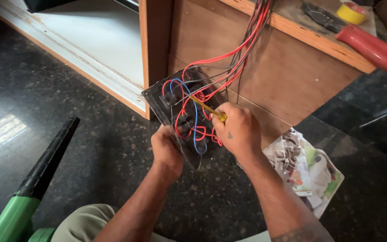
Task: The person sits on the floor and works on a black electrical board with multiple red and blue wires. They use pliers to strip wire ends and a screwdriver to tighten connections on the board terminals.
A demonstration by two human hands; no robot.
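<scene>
A dark switch panel [155, 96] is tilted up in front of a wooden cabinet, its back side facing me with red, blue and black wires [229, 58] running up from it over the cabinet top. My left hand [165, 150] grips the panel's lower edge from below. My right hand [237, 130] is shut on a yellow-handled screwdriver [210, 109] whose tip points into the wiring near the panel's middle.
A green and black blower [32, 183] lies on the dark speckled floor at the left. Crumpled printed paper [307, 170] lies at the right by the cabinet. On the cabinet top [292, 29] rest red-handled pliers [372, 47] and a yellow tape roll [351, 12].
</scene>
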